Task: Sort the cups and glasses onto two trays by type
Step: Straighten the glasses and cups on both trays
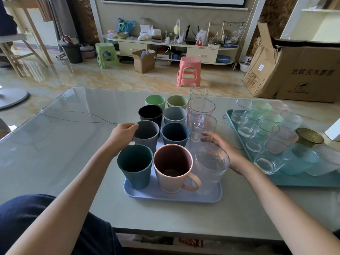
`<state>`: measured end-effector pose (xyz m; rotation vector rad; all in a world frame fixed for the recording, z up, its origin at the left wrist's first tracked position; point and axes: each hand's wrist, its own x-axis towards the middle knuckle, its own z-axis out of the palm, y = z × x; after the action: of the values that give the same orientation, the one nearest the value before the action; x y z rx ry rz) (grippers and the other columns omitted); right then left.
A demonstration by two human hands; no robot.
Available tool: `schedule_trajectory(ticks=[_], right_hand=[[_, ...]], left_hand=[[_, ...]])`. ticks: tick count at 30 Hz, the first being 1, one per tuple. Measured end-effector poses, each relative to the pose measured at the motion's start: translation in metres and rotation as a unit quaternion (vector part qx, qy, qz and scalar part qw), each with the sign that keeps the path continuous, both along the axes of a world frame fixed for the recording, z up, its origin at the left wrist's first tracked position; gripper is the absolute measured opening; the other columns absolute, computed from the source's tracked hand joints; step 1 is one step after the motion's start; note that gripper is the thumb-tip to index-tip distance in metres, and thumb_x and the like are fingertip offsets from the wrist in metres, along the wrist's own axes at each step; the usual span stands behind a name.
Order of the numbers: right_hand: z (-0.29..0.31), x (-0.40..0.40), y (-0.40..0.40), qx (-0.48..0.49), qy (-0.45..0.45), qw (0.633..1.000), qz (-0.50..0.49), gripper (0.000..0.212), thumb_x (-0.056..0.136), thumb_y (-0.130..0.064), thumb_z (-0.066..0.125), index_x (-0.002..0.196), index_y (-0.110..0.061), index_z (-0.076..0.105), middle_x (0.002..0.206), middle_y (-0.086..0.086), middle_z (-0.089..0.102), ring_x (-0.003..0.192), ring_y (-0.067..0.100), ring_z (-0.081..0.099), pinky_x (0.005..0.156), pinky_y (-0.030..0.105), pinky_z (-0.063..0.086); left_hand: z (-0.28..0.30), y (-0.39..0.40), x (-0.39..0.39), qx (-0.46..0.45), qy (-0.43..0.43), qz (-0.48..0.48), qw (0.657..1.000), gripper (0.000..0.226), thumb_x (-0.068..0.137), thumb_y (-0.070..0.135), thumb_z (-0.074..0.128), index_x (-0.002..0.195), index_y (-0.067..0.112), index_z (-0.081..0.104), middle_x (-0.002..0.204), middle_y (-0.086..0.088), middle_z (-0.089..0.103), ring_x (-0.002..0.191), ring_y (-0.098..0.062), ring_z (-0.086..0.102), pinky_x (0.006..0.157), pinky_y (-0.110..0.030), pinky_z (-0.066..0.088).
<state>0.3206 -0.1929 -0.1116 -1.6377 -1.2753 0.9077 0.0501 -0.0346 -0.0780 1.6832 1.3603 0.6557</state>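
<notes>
She's steadying the grey cup (147,134) on the blue tray (171,196) with left hand (123,132) fingers curled around it, while her right hand (219,144), fingers apart, probably reaches for the tall glass (203,127) beside it, bound for the teal tray (298,181).

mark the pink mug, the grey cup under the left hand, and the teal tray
pink mug (170,174): head view, outer wall.
grey cup (147,137): head view, inner wall.
teal tray (301,181): head view, bare near edge.

the teal tray (301,182) runs off the right edge; cups hide most of the blue tray (147,195).
</notes>
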Motion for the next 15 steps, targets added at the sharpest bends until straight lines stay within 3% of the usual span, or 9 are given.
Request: schedule_trajectory(ticks=[5,8,11,13,15], right_hand=[[0.001,-0.004,0.0,0.0,0.009,1.0,-0.008,0.048,0.09,0.003,0.051,0.135,-0.01,0.04,0.125,0.007,0.049,0.113,0.017,0.048,0.086,0.016,0.043],[0.001,-0.002,-0.001,-0.002,0.01,1.0,-0.002,0.051,0.089,0.001,0.054,0.136,-0.012,0.04,0.127,0.006,0.049,0.117,0.018,0.048,0.085,0.013,0.043],[0.004,0.008,-0.005,-0.028,0.005,0.999,0.032,0.067,0.078,-0.005,0.071,0.135,-0.02,0.039,0.128,0.001,0.05,0.115,0.013,0.052,0.085,0.013,0.045],[0.005,0.018,-0.003,-0.04,0.015,0.999,0.031,0.072,0.07,-0.003,0.076,0.13,-0.025,0.041,0.129,0.001,0.052,0.105,0.007,0.058,0.08,0.016,0.05],[0.005,0.027,0.005,-0.012,0.033,0.999,-0.022,0.065,0.076,0.011,0.067,0.128,-0.02,0.042,0.135,0.012,0.051,0.094,0.006,0.062,0.081,0.018,0.052]], left_hand=[[0.002,-0.002,0.004,-0.005,0.012,-0.007,1.0,0.032,0.098,0.028,0.042,0.094,0.011,0.069,0.094,-0.012,0.072,0.081,-0.023,0.066,0.067,-0.028,0.048],[0.001,-0.001,0.004,-0.015,0.008,-0.013,1.0,0.032,0.099,0.032,0.042,0.096,0.014,0.069,0.095,-0.009,0.072,0.081,-0.022,0.067,0.069,-0.028,0.049],[0.003,0.0,0.002,-0.047,-0.016,-0.007,0.999,0.033,0.098,0.037,0.04,0.104,0.017,0.066,0.099,-0.006,0.069,0.082,-0.021,0.065,0.063,-0.026,0.05],[0.004,0.006,0.001,-0.067,-0.041,0.01,0.997,0.038,0.099,0.038,0.039,0.113,0.012,0.063,0.106,-0.01,0.067,0.089,-0.025,0.063,0.073,-0.032,0.054],[0.003,0.016,0.0,-0.068,-0.058,0.024,0.996,0.04,0.098,0.04,0.04,0.116,0.011,0.061,0.115,-0.012,0.065,0.095,-0.026,0.061,0.087,-0.039,0.053]])
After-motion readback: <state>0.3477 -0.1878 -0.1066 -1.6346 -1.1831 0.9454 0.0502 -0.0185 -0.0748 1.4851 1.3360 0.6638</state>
